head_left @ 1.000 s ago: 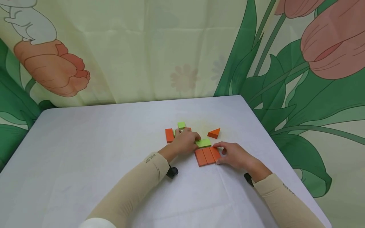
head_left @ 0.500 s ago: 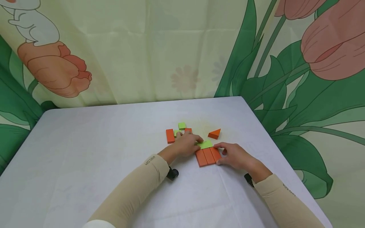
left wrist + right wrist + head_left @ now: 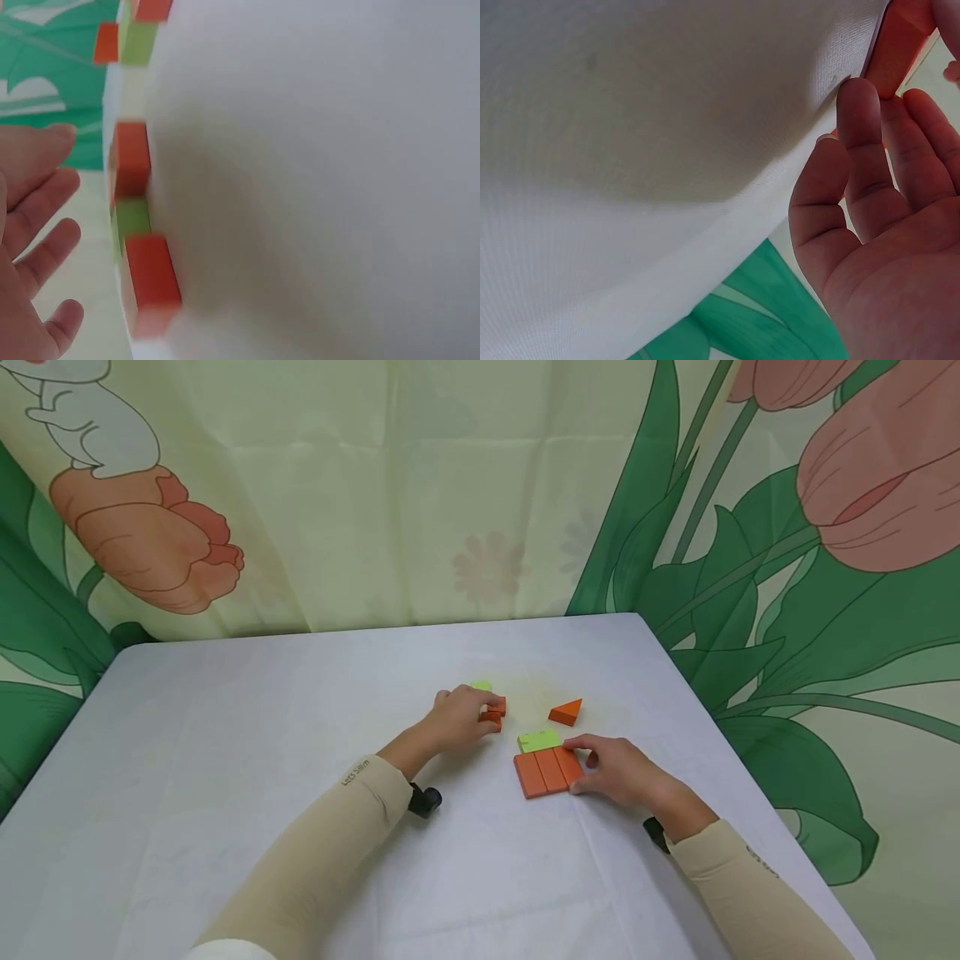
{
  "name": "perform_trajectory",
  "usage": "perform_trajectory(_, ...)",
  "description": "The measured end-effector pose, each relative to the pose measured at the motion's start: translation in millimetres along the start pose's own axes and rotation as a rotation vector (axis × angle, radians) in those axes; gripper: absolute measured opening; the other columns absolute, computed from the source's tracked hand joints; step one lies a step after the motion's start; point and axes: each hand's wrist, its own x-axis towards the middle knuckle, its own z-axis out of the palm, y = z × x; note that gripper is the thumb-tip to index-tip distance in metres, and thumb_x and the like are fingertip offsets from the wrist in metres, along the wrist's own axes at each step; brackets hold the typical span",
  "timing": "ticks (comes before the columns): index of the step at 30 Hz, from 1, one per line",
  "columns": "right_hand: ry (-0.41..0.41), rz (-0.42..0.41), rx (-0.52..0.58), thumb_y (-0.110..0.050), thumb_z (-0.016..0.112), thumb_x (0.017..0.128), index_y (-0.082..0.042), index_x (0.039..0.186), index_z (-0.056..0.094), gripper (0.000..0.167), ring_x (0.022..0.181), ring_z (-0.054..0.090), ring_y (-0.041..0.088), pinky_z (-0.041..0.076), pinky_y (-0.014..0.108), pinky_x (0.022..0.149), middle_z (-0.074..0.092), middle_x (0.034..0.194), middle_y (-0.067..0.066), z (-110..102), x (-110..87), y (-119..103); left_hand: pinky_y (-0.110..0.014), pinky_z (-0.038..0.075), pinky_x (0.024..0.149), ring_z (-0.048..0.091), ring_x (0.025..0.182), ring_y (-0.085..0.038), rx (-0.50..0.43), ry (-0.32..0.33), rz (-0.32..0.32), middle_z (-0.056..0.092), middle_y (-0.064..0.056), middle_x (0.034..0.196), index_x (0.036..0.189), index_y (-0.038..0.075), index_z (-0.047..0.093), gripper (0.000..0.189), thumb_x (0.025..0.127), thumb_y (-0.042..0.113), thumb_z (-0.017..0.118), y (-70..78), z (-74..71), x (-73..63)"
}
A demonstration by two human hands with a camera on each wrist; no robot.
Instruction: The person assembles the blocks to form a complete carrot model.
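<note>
In the head view my left hand [image 3: 461,718] is over the left cluster of blocks, its fingertips beside small orange blocks [image 3: 496,703]. The left wrist view shows its fingers apart, near a row with an orange block [image 3: 133,161], a green block [image 3: 133,217] and another orange block [image 3: 154,285]. My right hand [image 3: 618,767] holds the right end of a row of orange blocks [image 3: 542,773], thumb at the near corner and index finger at the far one. In the right wrist view an orange block [image 3: 901,45] is at its fingers. A light green block [image 3: 538,741] lies right behind that row.
An orange triangular block [image 3: 566,712] lies behind the green one. Another light green block [image 3: 482,686] shows behind my left hand. The white-covered table [image 3: 300,760] ends at a patterned curtain [image 3: 420,510].
My left hand has left the green block behind the orange row and moved left and back to the other cluster, now covering part of it. My right hand stays at the row.
</note>
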Motion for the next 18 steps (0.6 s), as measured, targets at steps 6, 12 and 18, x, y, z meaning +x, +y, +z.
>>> perform_trajectory(6,0.000,0.014,0.004,-0.022,0.083,0.083,-0.011,0.141,0.056,0.065,0.095,0.052,0.024,0.046,0.036,0.077,0.057,0.098,0.005,0,-0.4,-1,-0.048,0.034,0.100,0.049,0.125,-0.026,0.034,0.014,-0.102,0.064,-0.004,0.127,0.136,0.015,0.062,0.040,0.097,0.016,0.066,-27.4,-12.3,-4.6)
perform_trajectory(12,-0.004,0.018,-0.001,-0.023,0.083,0.083,-0.012,0.142,0.056,0.065,0.095,0.051,0.024,0.046,0.036,0.076,0.057,0.098,0.005,0,-0.6,0,-0.049,0.035,0.099,0.049,0.125,-0.028,0.018,0.030,-0.136,0.062,-0.005,0.132,0.138,0.014,0.061,0.040,0.097,0.016,0.063,-39.3,-11.7,-5.6)
perform_trajectory(18,0.002,0.003,-0.001,-0.022,0.084,0.083,-0.011,0.141,0.057,0.065,0.094,0.051,0.023,0.045,0.037,0.076,0.057,0.097,0.005,0,-0.2,0,-0.049,0.034,0.099,0.049,0.123,-0.028,0.002,0.065,-0.128,0.064,-0.004,0.128,0.135,0.014,0.064,0.039,0.096,0.020,0.065,-39.6,-7.9,-1.8)
